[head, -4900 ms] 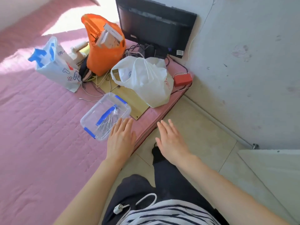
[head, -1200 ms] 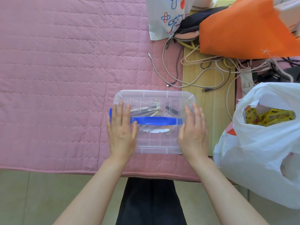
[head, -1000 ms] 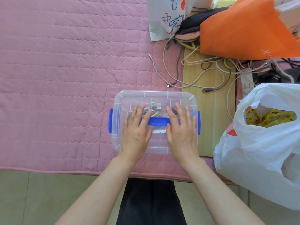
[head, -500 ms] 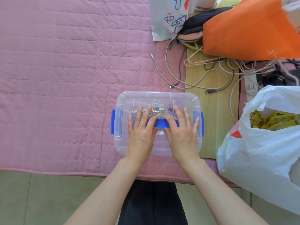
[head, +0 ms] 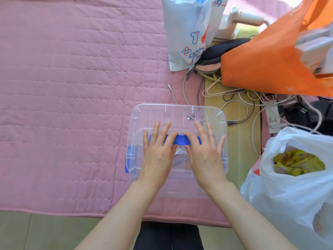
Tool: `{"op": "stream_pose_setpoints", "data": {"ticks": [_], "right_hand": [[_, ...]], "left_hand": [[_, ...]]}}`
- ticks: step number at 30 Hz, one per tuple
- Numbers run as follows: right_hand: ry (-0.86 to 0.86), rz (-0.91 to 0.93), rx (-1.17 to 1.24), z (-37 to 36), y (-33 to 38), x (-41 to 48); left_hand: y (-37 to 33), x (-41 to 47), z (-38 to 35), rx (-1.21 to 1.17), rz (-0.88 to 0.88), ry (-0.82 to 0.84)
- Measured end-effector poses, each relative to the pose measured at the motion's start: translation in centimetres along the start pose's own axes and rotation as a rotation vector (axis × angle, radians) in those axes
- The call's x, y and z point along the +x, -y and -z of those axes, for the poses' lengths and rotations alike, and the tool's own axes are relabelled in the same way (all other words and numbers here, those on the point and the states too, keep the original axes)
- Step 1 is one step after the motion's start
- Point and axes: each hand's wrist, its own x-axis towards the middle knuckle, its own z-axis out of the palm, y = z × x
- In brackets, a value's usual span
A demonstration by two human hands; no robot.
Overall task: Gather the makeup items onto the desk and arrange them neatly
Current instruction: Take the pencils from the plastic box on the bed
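The clear plastic box (head: 177, 112) sits just in front of you, near the front edge of the pink quilted mat (head: 54, 87), with its right end over a pale wooden board (head: 239, 141). It is a rounded rectangle of see-through, glossy plastic with thin moulded ribs on the lid, a flat blue handle (head: 180, 140) across the middle and a blue latch (head: 128, 160) on each short end. Through the lid, between your hands, a few slim silvery items (head: 177, 160) show; they are too blurred to name.

Both your palms lie on the lid, side by side. Your left hand (head: 158, 156) has its fingers straight and fanned, and its index finger bends down onto the handle. Your right hand (head: 205, 156) mirrors it, its index fingertip on the handle just beside the left one. Your hands rest flat and loose, gripping nothing that shows; both thumbs are hidden, so you cannot tell whether they touch the handle.

To the right slumps a thin, crinkled white plastic bag (head: 288, 195) with yellow packets (head: 297, 163) in its mouth. Beyond the box, pale cables (head: 234, 98) loop over the board beside a white power strip (head: 272, 116). Behind them stand a matte orange bag (head: 270, 60) and a white printed bag (head: 187, 33).
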Motion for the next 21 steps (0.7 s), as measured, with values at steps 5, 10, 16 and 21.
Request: {"op": "stream_pose_setpoints", "data": {"ticks": [5, 10, 16, 21], "right_hand": [[0.006, 0.004, 0.006, 1.7, 0.0, 4.3], [-0.012, -0.015, 0.062, 2.3, -0.1, 8.9], [-0.014, -0.032, 0.096, 1.8, -0.6, 13.7], [0.038, -0.032, 0.117, -0.1, -1.0, 17.0]], "left_hand": [[0.6, 4.7, 0.7, 0.029, -0.032, -0.028], [1.3, 9.7, 0.6, 0.049, -0.045, -0.006], [2.6, 14.4, -0.3, 0.091, -0.026, 0.043], [4.5, 16.6, -2.4, 0.137, 0.015, 0.083]]}}
